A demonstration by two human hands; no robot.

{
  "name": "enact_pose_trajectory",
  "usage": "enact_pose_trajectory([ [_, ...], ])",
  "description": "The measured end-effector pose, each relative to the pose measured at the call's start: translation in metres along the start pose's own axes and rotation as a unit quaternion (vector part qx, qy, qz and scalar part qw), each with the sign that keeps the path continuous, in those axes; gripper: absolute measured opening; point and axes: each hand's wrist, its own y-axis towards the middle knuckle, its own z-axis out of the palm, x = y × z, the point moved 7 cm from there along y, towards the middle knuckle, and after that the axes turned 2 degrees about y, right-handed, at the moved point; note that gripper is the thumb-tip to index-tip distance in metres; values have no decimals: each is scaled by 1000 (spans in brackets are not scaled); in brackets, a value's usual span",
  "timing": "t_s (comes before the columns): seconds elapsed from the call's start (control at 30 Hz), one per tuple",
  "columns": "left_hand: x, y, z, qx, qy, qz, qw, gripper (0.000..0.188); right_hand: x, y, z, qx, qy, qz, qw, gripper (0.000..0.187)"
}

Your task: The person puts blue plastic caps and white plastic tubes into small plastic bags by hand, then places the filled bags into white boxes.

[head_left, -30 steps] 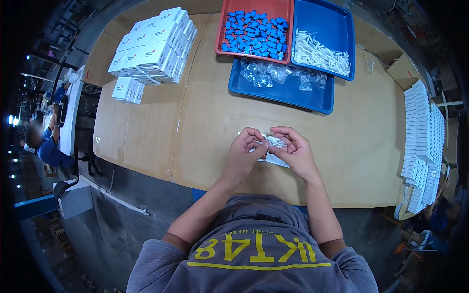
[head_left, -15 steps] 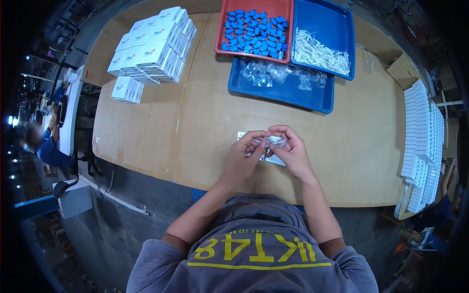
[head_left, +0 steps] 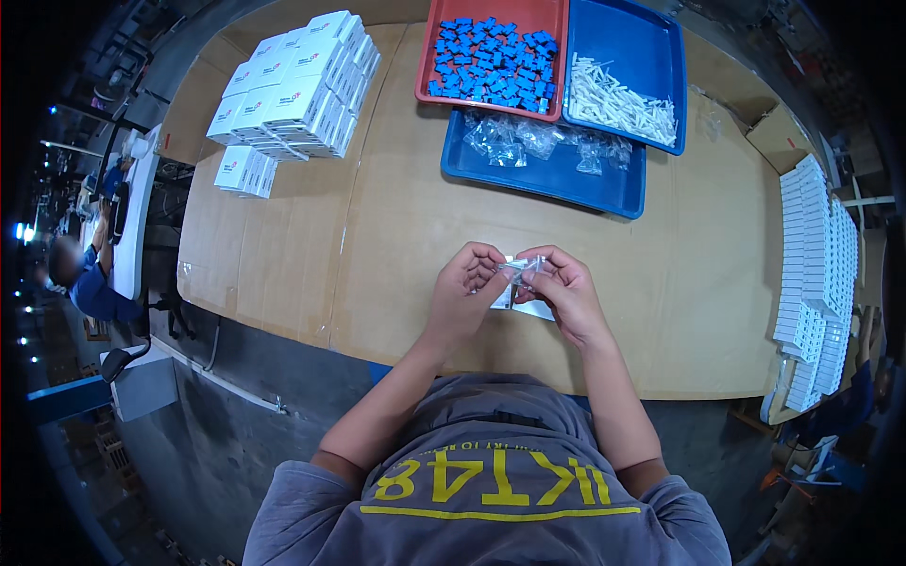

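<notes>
A small clear plastic bag (head_left: pixel 532 265) is held up between my two hands over the near part of the cardboard-covered table. My right hand (head_left: pixel 569 294) pinches it with thumb and fingers. My left hand (head_left: pixel 464 289) is closed at the bag's left side, thumb against the fingers. Something whitish and thin shows by the fingertips, too small to name. Under the hands lies a flat white piece (head_left: pixel 535 309), mostly hidden by them.
Stacked white boxes (head_left: pixel 283 94) stand at far left. Beyond my hands are a red tray (head_left: pixel 425 85) of blue parts, a blue tray (head_left: pixel 672 57) of white plugs and a blue tray (head_left: pixel 528 189) of clear bags. White blocks (head_left: pixel 812 283) line the right edge. A person (head_left: pixel 99 292) sits left.
My left hand has shifted slightly left, its fingers drawn back from over the bag. My right hand has lowered slightly and still holds the bag.
</notes>
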Motion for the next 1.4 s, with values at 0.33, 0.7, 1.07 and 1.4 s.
enact_pose_trajectory([
  [0.33,-4,-5,3,-8,-34,-25,999,42,13,1,0,-2,-45,-60,997,46],
  [0.7,14,2,-13,3,51,-63,997,27,13,2,-9,-2,-112,-131,985,39],
  [1.07,14,3,-9,45,-66,-111,991,42,11,3,-12,13,-72,-103,992,50],
  [1.4,20,4,-17,50,53,-66,995,30,4,8,-18,5,-101,-72,992,57],
])
